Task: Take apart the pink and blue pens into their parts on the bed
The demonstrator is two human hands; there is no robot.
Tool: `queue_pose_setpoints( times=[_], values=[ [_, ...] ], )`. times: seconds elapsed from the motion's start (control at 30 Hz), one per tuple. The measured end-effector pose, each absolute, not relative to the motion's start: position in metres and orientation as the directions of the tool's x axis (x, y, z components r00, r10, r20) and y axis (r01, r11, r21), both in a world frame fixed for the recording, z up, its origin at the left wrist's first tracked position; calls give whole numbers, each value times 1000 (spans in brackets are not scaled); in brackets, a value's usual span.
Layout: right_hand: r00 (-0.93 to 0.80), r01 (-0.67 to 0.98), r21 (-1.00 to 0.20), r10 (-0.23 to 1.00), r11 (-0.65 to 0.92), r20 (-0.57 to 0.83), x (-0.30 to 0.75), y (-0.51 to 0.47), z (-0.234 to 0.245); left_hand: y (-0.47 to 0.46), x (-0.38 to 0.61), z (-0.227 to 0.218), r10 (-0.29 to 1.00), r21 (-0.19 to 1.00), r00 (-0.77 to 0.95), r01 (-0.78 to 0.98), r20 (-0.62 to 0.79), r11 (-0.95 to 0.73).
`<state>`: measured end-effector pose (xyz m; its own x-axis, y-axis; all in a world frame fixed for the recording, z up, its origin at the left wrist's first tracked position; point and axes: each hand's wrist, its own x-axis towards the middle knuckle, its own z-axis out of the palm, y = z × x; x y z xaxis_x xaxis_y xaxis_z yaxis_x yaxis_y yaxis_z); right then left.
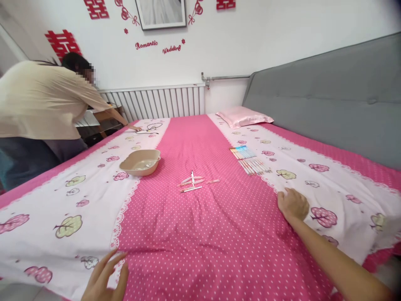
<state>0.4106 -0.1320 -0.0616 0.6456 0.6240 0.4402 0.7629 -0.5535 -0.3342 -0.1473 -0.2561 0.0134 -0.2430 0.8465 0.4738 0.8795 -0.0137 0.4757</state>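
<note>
My left hand (106, 278) lies flat and open on the near edge of the bed, fingers spread over the lace seam of the pink and white bedspread (200, 234). My right hand (293, 205) rests further up on the right, fingers curled down against the cloth; nothing shows in it. Ahead of both hands, a few loose pens (194, 184) lie scattered on the pink dotted centre strip. A row of coloured pens (250, 160) lies lined up at the right. A beige bowl (140, 162) stands left of centre.
Another person in a beige top (44, 104) leans over the far left edge of the bed, a hand on a paper and cord (148, 128). A pink pillow (244, 116) lies by the grey headboard (328, 104). A white radiator (156, 102) lines the back wall.
</note>
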Motion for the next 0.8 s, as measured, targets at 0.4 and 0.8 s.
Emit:
queue_pose_setpoints(
  times=[0.4,0.8],
  values=[
    [606,795,-300,663,-528,440,417,-132,-69,-72,-52,44,946,631,102,722,308,-284],
    [655,745,-529,595,-406,466,376,-94,-5,88,-26,69,992,987,-112,155,61,-43]
  ],
)
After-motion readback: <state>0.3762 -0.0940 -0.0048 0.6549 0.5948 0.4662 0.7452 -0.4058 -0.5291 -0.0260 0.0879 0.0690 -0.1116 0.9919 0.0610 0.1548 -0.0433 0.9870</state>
